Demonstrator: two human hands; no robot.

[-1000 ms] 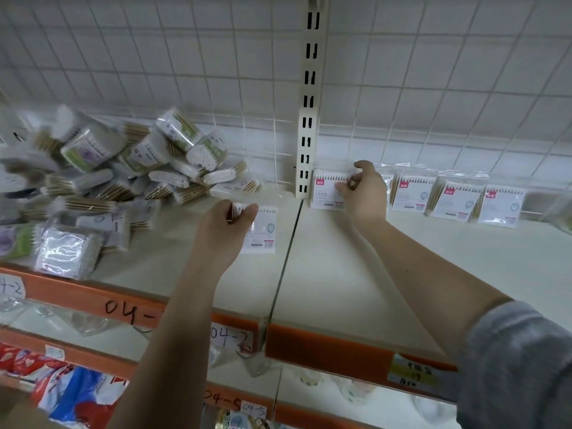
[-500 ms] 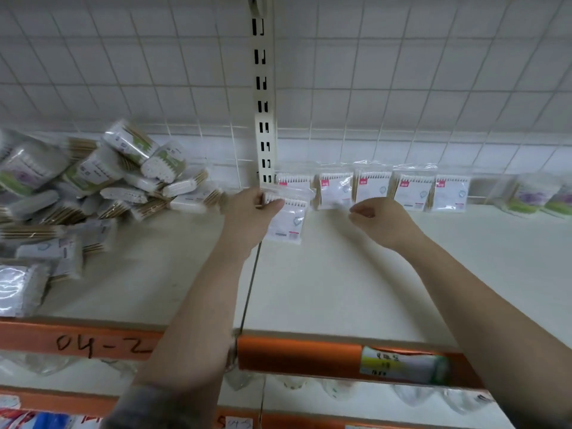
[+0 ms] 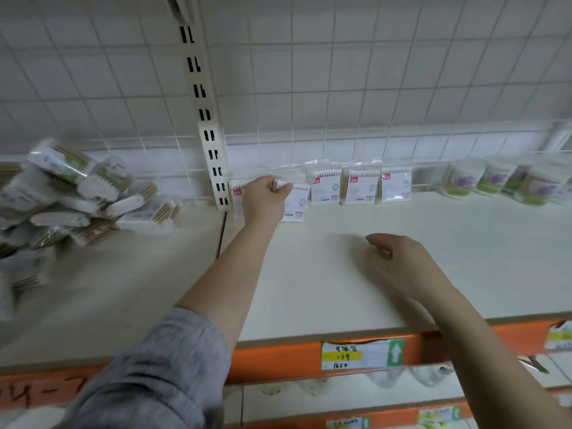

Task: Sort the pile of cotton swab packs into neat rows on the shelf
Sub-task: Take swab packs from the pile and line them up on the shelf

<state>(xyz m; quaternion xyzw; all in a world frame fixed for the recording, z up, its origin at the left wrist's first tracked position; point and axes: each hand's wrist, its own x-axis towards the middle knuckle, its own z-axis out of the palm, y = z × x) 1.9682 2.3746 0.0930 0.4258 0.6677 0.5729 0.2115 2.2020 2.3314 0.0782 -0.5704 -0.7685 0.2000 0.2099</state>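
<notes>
Shelf (image 3: 356,274), cream top, orange front lip: we list what stands on it.

Item one: the pile of cotton swab packs (image 3: 71,199), loose and jumbled, at the shelf's left end, reaching from the back edge toward the front; several packs lie tilted across one another, and the nearest ones are blurred.

Item two: a row of flat packs (image 3: 362,185) with red labels, standing along the back edge against the white grid wall, just right of the slotted upright (image 3: 213,156). We count three clearly; more stand behind our left hand, number uncertain.

Item three: the pack in hand (image 3: 295,202). Our left hand (image 3: 263,199) grasps it by its top, fingers curled round the swab ends, at the back edge near the upright. The pack hangs tilted just in front of the row's left end; whether its lower edge touches the shelf we cannot tell.

Item four: our right hand (image 3: 399,264), holding nothing, fingers loosely bent, above the middle of the shelf toward the front edge, well apart from the row.

Item five: round packs with green and purple print (image 3: 501,179), grouped along the back edge at the right end, blurred.

Item six: a white and yellow price tag (image 3: 359,354) with a green arrow on the front lip.
</notes>
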